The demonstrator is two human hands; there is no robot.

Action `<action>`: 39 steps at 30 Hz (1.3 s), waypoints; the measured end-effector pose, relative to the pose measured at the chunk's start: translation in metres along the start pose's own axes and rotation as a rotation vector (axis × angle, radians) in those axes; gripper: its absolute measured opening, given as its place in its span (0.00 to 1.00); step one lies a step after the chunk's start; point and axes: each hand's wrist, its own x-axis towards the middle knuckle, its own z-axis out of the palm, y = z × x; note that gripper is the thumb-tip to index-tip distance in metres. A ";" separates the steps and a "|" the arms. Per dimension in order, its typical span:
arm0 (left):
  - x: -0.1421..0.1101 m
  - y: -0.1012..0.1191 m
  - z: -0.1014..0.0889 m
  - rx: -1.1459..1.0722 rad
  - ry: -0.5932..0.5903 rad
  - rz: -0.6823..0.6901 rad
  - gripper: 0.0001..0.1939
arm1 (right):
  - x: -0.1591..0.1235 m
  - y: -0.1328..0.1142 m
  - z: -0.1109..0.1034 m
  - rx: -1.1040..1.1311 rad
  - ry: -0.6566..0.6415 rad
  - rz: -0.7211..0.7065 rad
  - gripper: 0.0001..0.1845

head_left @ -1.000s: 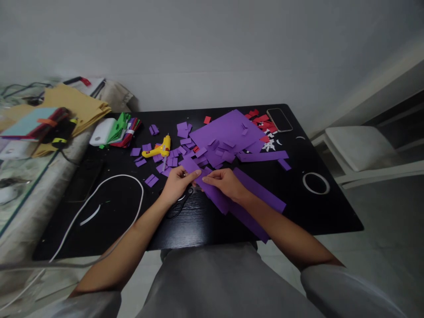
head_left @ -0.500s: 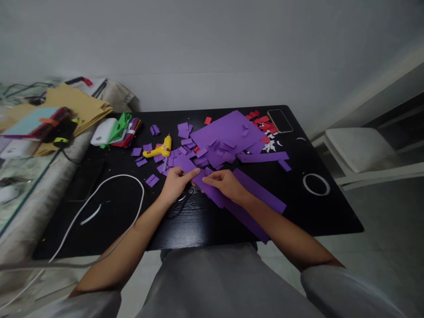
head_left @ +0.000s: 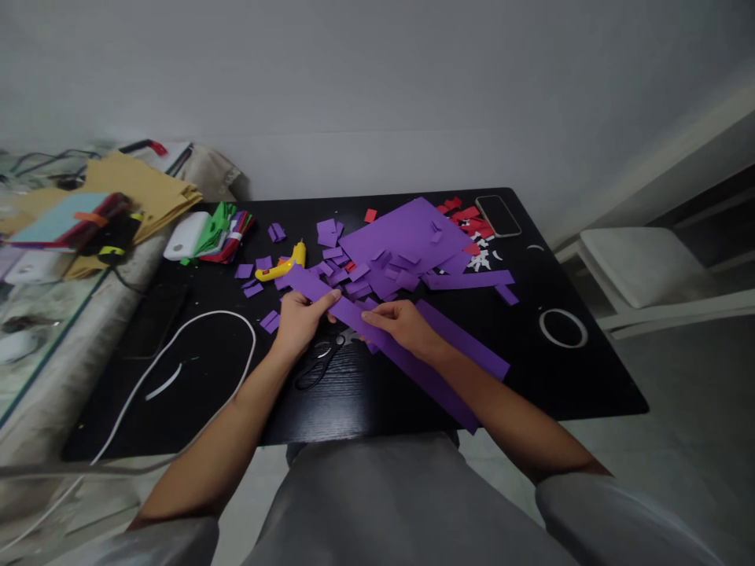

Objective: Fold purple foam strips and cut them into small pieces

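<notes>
A long purple paper strip (head_left: 348,312) slants across the front of the table, gripped in two places. My left hand (head_left: 300,318) pinches it near its upper left end, thumb on top. Farther along, my right hand (head_left: 401,324) pinches the strip between thumb and fingers. Scissors with black handles (head_left: 318,369) lie below the strip, between my forearms. Just beyond my left hand rests a yellow glue gun (head_left: 277,270), partly covered by the strip's end. Small purple paper pieces (head_left: 359,273) are scattered behind my hands, and another wide purple strip (head_left: 465,346) lies beyond my right forearm.
A large purple sheet (head_left: 406,228) lies at the back, beside red scraps (head_left: 480,228) and a phone (head_left: 499,215). A roll of tape (head_left: 563,328) sits at the right. A white cable (head_left: 252,346) loops over the left side. A white chair (head_left: 625,267) stands right.
My left hand has moved left, and the strip's end now reaches farther left, over part of the glue gun. More of the scissors shows. My right hand has hardly moved.
</notes>
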 end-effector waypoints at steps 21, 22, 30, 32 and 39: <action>0.006 -0.007 0.000 -0.186 0.051 -0.068 0.14 | 0.007 0.004 -0.003 0.043 0.060 -0.074 0.23; 0.009 -0.007 -0.002 -0.217 0.096 -0.065 0.14 | 0.007 0.003 -0.003 0.041 0.060 -0.073 0.23; 0.027 0.001 -0.021 -0.386 0.353 -0.019 0.14 | 0.008 0.002 -0.002 0.046 0.048 -0.051 0.23; 0.028 0.002 -0.022 -0.376 0.367 -0.010 0.13 | 0.007 0.002 -0.002 0.028 0.035 -0.047 0.23; 0.010 -0.003 -0.003 -0.302 0.167 -0.075 0.11 | -0.001 -0.003 0.004 -0.075 0.012 -0.092 0.18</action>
